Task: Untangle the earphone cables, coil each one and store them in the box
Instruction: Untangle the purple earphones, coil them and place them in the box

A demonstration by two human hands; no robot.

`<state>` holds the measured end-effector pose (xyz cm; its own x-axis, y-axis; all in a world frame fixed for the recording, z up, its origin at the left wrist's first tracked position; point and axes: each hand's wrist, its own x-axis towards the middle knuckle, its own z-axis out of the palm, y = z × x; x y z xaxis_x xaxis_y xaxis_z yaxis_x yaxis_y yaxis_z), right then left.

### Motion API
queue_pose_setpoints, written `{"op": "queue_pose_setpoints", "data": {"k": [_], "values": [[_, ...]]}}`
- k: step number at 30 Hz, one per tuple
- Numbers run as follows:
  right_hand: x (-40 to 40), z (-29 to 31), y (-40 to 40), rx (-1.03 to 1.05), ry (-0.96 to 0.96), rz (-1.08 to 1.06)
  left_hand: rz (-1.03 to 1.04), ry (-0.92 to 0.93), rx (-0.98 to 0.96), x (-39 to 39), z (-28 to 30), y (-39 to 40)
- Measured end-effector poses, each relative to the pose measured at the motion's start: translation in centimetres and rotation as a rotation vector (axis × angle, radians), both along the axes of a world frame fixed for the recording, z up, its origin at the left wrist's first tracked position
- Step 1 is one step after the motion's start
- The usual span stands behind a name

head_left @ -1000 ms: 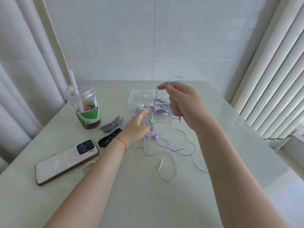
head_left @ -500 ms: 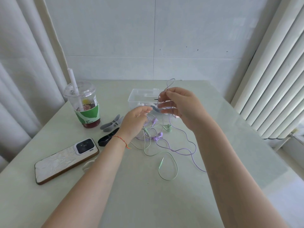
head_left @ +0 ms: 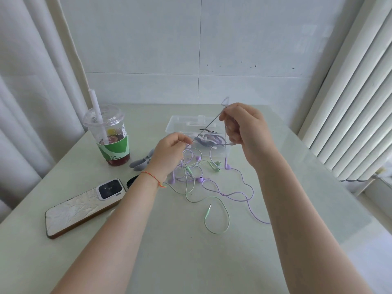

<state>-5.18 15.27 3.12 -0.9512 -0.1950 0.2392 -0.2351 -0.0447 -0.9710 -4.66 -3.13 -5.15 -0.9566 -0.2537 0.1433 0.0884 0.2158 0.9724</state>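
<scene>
Head view: cup (head_left: 110, 136), phone (head_left: 84, 206) beside cables (head_left: 212, 183).

There is a single view, from a wide-angle camera worn on the person's head. It looks forward and down over the pale tabletop (head_left: 191, 251) toward the tiled wall (head_left: 191, 49) behind it. Both forearms reach in from the bottom edge, close to the lens. Curtains (head_left: 25, 102) on the left and blinds (head_left: 350, 102) on the right bend at the edges.
</scene>
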Motion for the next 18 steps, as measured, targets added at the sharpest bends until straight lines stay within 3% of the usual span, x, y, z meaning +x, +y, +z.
{"op": "queue_pose_setpoints", "data": {"k": [5,8,11,14,16,18], "values": [[-0.4,-0.5,-0.4,0.206,-0.011,-0.158,0.196,-0.044,-0.235,-0.7,-1.2,-1.1],[-0.9,-1.1,-0.4,0.484,0.076,-0.266,0.190,-0.117,-0.298,-0.8,-1.8,-1.6],[-0.9,-1.3,0.0,0.637,0.120,-0.209,0.107,-0.161,-0.372,-0.3,-1.5,-1.8],[-0.3,-0.9,0.1,0.728,0.129,-0.008,-0.020,-0.004,-0.142,0.7,0.6,-0.6],[0.3,-0.6,0.0,0.766,0.149,0.119,-0.240,0.069,0.059,1.4,2.5,0.5],[0.4,-0.7,-0.2,0.767,0.196,0.154,-0.422,0.076,0.101,2.0,3.5,1.4]]}}
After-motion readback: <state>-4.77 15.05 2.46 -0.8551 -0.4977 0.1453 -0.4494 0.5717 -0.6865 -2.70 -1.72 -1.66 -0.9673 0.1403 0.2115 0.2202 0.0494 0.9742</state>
